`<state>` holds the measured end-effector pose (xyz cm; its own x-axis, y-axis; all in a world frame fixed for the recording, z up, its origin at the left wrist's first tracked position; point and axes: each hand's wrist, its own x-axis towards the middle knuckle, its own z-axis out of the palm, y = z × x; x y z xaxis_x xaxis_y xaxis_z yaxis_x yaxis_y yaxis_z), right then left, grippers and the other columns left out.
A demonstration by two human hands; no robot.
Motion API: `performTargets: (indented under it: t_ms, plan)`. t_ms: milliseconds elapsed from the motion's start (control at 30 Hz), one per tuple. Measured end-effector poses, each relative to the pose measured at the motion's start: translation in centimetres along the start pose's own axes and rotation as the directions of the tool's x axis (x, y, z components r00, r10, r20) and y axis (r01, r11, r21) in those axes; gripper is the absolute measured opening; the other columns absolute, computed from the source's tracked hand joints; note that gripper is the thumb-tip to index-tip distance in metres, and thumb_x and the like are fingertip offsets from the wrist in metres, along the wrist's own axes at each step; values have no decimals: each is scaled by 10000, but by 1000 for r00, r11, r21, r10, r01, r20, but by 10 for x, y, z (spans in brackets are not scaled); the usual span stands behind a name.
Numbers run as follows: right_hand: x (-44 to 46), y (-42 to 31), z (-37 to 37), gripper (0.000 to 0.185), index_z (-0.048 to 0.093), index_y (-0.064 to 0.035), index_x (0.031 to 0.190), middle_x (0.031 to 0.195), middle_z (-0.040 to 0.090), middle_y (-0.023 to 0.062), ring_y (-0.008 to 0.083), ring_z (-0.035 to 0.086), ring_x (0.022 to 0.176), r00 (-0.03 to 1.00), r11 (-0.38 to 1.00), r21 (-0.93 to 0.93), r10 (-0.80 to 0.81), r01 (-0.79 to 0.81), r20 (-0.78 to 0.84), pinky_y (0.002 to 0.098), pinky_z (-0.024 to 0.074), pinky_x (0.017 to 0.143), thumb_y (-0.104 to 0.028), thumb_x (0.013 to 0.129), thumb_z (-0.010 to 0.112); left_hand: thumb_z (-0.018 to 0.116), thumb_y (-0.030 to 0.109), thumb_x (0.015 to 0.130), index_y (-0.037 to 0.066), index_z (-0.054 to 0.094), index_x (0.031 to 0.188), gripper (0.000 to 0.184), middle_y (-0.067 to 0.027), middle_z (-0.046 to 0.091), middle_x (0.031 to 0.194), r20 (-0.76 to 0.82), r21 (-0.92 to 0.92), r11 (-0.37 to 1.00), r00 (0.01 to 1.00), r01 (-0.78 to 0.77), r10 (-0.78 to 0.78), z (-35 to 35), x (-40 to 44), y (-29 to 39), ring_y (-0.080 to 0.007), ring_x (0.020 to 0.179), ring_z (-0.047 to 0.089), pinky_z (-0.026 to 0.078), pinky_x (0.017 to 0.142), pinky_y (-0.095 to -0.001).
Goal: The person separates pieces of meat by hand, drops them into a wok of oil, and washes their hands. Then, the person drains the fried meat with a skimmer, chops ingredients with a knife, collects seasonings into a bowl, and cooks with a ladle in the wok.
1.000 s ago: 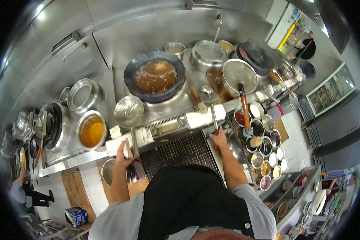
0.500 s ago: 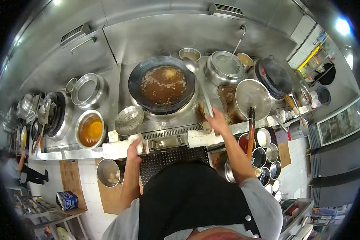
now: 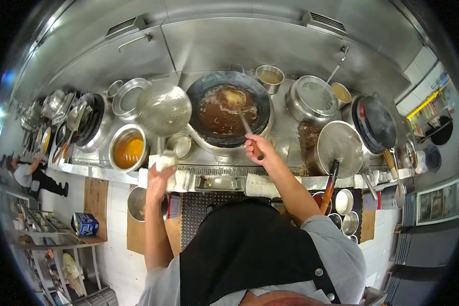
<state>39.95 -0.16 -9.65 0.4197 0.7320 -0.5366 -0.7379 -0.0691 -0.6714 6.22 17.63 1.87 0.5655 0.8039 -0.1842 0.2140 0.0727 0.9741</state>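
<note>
My left hand (image 3: pixel 159 179) is closed on the handle end of a perforated strainer (image 3: pixel 164 109), with a white cloth (image 3: pixel 165 163) bunched in the grip. The strainer is raised over the stove, left of the wok. In my right hand (image 3: pixel 260 149) is a ladle (image 3: pixel 244 122), fingers wrapped round its brown handle. Its bowl dips into brown broth (image 3: pixel 219 116) with pale bits, inside the dark wok (image 3: pixel 195 102). A small round metal dish (image 3: pixel 179 145) lies on the stove below the strainer.
A metal bowl of orange liquid (image 3: pixel 128 152) stands at left. To the right are a lidded pot (image 3: pixel 313 99), a large fine-mesh strainer (image 3: pixel 340 148) with a wooden handle, and a second wok (image 3: pixel 377 125). Several metal containers (image 3: pixel 350 223) sit below the counter. Another person (image 3: pixel 28 173) is at far left.
My left hand has lifted the strainer from the stove. The ladle has swung from the wok's right side into the broth. The camera view has shifted.
</note>
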Motion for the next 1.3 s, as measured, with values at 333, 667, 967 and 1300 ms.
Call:
performTargets:
  t_ms: [333,667,967,1300]
  plan:
    - [-44,8,35,195,584,-102,1126,695,557,-29,112,505,553,990,918,394,-11,-47,143,291,404,502,-261,1016,614,787,343,746,1,725,1141,526,-233,738,1092,208,522,827,971,-209,114,20,104,13,-385,1046,697,518,928,-434]
    - [-99,0,54,160,576,-111,1086,685,537,-17,109,494,525,993,993,-2,-118,118,-23,280,388,449,-204,986,660,792,301,748,-69,741,961,430,-233,728,1040,434,120,981,897,-155,89,95,131,-22,-315,930,710,518,815,-413]
    - [-159,-73,38,200,624,-48,1129,678,543,-18,92,511,485,877,583,-700,-462,412,132,264,400,433,-153,964,665,802,219,789,7,708,1115,400,-62,718,976,344,-146,987,939,62,-8,131,66,-20,-180,834,654,492,719,-343]
    - [-144,-74,3,188,570,-53,1148,681,523,-3,114,486,464,905,757,-497,-367,425,216,274,400,427,-128,986,631,710,281,912,25,644,1115,333,-72,674,824,387,-512,820,921,254,-44,122,13,-36,-154,553,585,440,437,-300]
